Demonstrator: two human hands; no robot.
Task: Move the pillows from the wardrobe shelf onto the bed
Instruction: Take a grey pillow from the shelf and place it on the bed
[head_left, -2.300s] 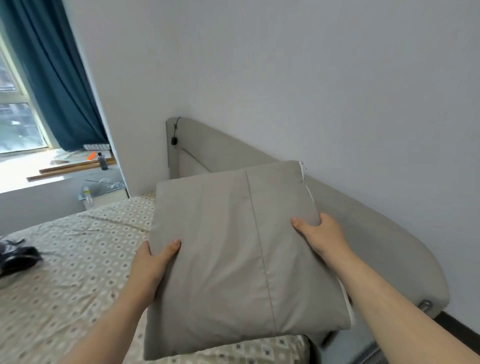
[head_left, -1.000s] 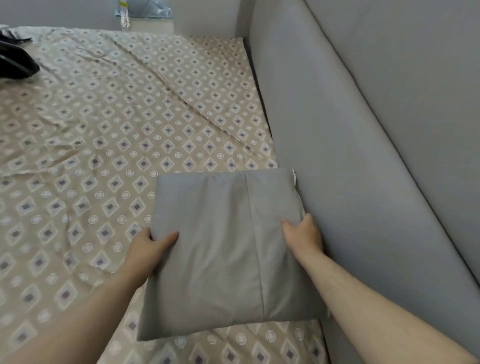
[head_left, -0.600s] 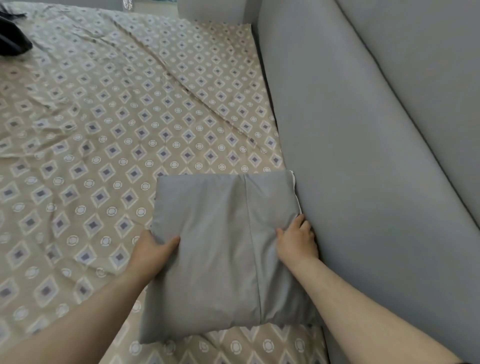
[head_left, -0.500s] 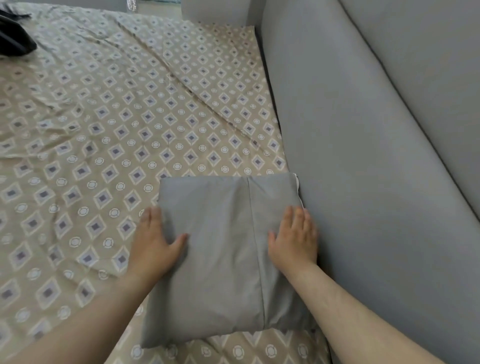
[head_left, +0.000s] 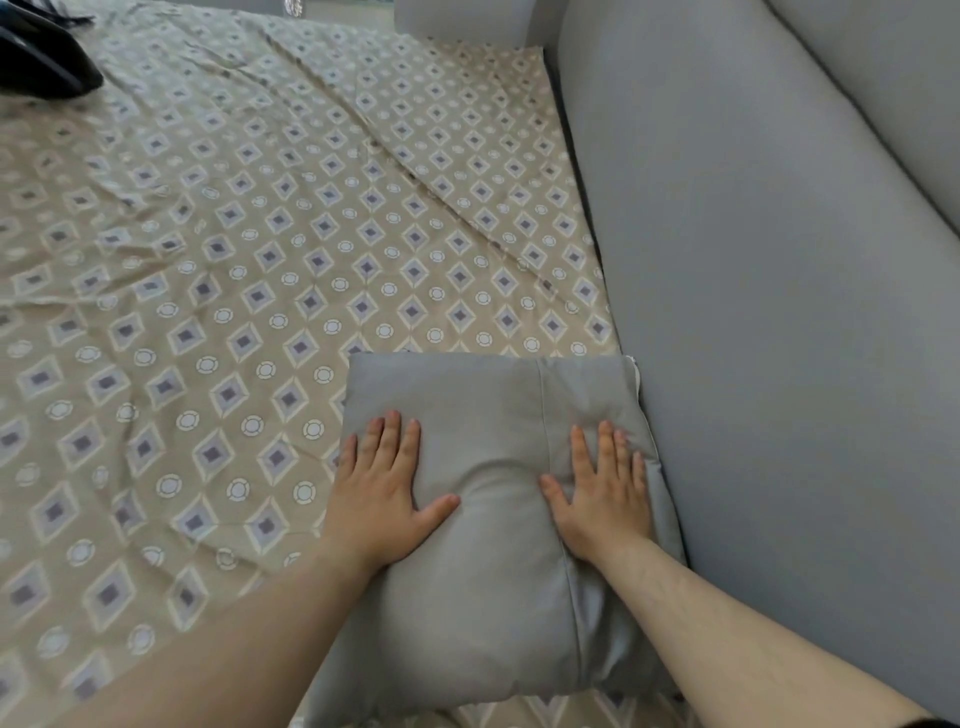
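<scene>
A grey pillow (head_left: 493, 597) lies flat on the bed (head_left: 234, 312), its right edge against the padded grey headboard (head_left: 753, 312). My left hand (head_left: 382, 493) rests flat on the pillow's left side, fingers spread, palm down. My right hand (head_left: 602, 493) presses flat on the pillow's right side, fingers spread too. Neither hand grips the fabric. The pillow dents between my palms. The wardrobe shelf is out of view.
The bed sheet is beige with a diamond pattern and has several creases. A black object (head_left: 41, 62) lies at the far left corner of the bed. The headboard rises along the whole right side.
I lowered the pillow onto the bed beside the headboard. Both hands let go of its edges and now lie flat on top, pressing it down.
</scene>
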